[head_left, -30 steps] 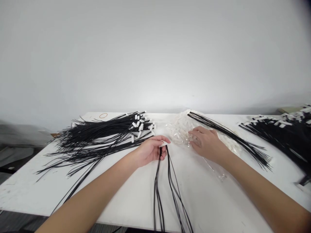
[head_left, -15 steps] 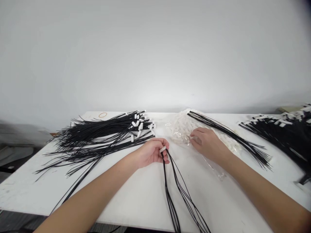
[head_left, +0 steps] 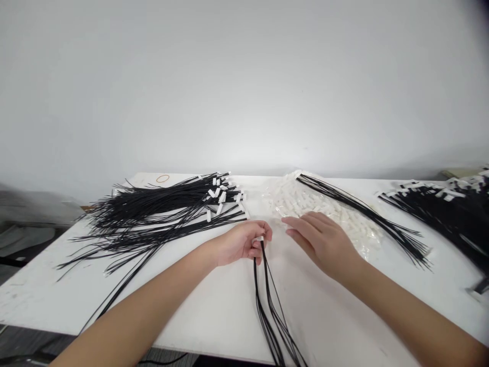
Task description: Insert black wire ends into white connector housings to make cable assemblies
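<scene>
My left hand (head_left: 248, 239) is closed around the white connector (head_left: 260, 238) at the top of a bundle of black wires (head_left: 269, 300). The wires hang down in two strands past the table's front edge. A short distance to its right, my right hand (head_left: 319, 242) reaches leftward with its fingers stretched out. Thumb and forefinger tips lie close together with a small gap, and I see nothing between them. Behind the right hand lies a clear plastic bag (head_left: 280, 204) full of white connectors (head_left: 319, 203).
Left on the white table (head_left: 214, 316) lies a pile of black wires (head_left: 153, 209) with white connectors. A separate black wire bundle (head_left: 355, 204) rests across the bag. More wires with white ends (head_left: 454, 209) are heaped at the right. A rubber band (head_left: 162, 178) lies at the back.
My right hand has come away from the plastic bag and moved left and down toward my left hand. The left hand has turned slightly, and its wires have swung left.
</scene>
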`<state>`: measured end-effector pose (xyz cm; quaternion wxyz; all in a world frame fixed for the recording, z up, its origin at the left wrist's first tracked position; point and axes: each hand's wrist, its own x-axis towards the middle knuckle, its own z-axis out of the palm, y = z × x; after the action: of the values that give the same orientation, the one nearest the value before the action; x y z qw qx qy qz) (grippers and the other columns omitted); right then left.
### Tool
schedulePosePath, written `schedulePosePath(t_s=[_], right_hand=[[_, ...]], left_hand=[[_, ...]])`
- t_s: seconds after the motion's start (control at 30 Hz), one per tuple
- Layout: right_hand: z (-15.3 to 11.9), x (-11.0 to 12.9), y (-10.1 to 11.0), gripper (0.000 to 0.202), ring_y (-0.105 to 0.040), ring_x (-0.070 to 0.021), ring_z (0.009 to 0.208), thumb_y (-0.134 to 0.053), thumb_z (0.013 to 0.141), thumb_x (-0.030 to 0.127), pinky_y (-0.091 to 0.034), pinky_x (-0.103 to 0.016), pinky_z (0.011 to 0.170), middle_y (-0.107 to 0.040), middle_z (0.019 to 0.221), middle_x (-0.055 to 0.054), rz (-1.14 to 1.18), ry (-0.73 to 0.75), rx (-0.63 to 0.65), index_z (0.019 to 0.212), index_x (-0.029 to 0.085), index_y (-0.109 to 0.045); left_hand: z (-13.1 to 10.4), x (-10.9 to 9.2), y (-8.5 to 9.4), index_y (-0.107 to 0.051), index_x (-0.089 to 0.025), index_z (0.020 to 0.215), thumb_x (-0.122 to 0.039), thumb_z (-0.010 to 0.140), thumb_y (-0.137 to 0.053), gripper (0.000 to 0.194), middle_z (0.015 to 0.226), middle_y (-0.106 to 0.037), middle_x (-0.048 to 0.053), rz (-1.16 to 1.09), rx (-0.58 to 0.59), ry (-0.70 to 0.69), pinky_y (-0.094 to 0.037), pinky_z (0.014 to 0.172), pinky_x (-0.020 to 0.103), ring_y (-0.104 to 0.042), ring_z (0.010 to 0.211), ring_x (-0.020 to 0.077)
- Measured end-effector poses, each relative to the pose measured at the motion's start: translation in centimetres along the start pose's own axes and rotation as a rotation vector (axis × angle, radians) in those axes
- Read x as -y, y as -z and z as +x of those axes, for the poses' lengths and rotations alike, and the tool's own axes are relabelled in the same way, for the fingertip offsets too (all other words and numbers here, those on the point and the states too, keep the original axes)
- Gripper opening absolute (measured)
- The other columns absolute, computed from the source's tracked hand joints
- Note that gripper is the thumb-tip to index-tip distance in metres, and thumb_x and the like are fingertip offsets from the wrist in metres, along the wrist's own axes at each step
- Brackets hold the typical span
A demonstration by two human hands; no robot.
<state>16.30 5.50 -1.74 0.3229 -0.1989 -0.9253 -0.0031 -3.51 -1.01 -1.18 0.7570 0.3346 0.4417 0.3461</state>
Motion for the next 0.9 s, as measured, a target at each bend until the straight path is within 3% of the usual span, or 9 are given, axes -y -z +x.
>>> schedulePosePath(t_s=[0.13,0.27,0.4,0.57,0.67,0.77,0.9], right_hand=[[-0.1,1.4,-0.4,0.012,-0.045,-0.0058,0.057,-0.046,0.086,0.029,-0.035,-0.018,0.055,-0.053,0.064,0.002,0.202,-0.074,0.053,0.083,0.017,-0.047],[-0.1,1.8,-0.8,0.011,-0.046,-0.0046,0.058,-0.047,0.085,0.026,-0.036,-0.016,0.055,-0.055,0.066,0.003,0.346,-0.072,0.099,0.078,0.018,-0.046],[-0.3,1.9,-1.1,0.006,-0.049,-0.0048,0.061,-0.051,0.083,0.023,-0.039,-0.017,0.059,-0.057,0.067,0.003,0.414,-0.031,0.078,0.082,0.018,-0.048],[-0.3,1.9,-0.8,0.022,-0.049,-0.0065,0.062,-0.056,0.079,0.027,-0.039,-0.017,0.053,-0.058,0.076,-0.002,0.25,0.003,-0.091,0.097,0.016,-0.049],[-0.3,2.0,-0.4,0.028,-0.052,-0.009,0.071,-0.062,0.073,0.02,-0.04,-0.02,0.058,-0.058,0.083,-0.003,0.044,0.14,-0.213,0.098,0.016,-0.05],[-0.5,2.5,-0.5,0.018,-0.046,-0.0061,0.06,-0.061,0.071,0.013,-0.034,-0.022,0.054,-0.057,0.071,0.003,-0.038,0.31,-0.138,0.086,0.019,-0.054],[-1.0,3.1,-1.1,0.013,-0.038,-0.0054,0.053,-0.058,0.074,0.015,-0.022,-0.025,0.048,-0.056,0.068,0.005,-0.066,0.392,-0.033,0.085,0.021,-0.056]], left_hand=[[-0.3,0.2,-0.9,-0.051,-0.019,0.086,-0.041,0.077,-0.048,0.024,0.064,-0.039,-0.004,0.04,0.032,0.007,-0.043,0.055,0.027,-0.036,0.049,0.0054],[-0.3,0.6,-1.2,-0.052,-0.018,0.09,-0.039,0.075,-0.055,0.026,0.072,-0.042,-0.002,0.056,0.082,0.011,-0.04,0.053,0.024,-0.042,0.055,0.0059],[-0.3,0.7,-1.2,-0.055,-0.014,0.084,-0.032,0.075,-0.056,0.021,0.066,-0.041,-0.002,0.06,0.125,-0.009,-0.034,0.047,0.019,-0.04,0.052,0.0048],[-0.2,0.7,-1.2,-0.056,-0.015,0.085,-0.035,0.073,-0.058,0.024,0.066,-0.043,-0.002,0.019,0.009,0.02,-0.038,0.049,0.021,-0.043,0.052,0.006],[0.0,0.8,-1.1,-0.053,-0.015,0.077,-0.037,0.072,-0.059,0.023,0.065,-0.043,-0.002,-0.046,-0.051,-0.001,-0.039,0.049,0.022,-0.041,0.05,0.0052],[0.3,1.0,-0.8,-0.052,-0.015,0.071,-0.039,0.073,-0.056,0.024,0.061,-0.042,-0.002,-0.069,-0.053,-0.023,-0.035,0.045,0.021,-0.041,0.047,0.0061],[0.4,1.1,-0.7,-0.052,-0.014,0.07,-0.039,0.074,-0.055,0.026,0.06,-0.042,-0.002,-0.077,-0.084,-0.034,-0.028,0.042,0.018,-0.04,0.046,0.0046]])
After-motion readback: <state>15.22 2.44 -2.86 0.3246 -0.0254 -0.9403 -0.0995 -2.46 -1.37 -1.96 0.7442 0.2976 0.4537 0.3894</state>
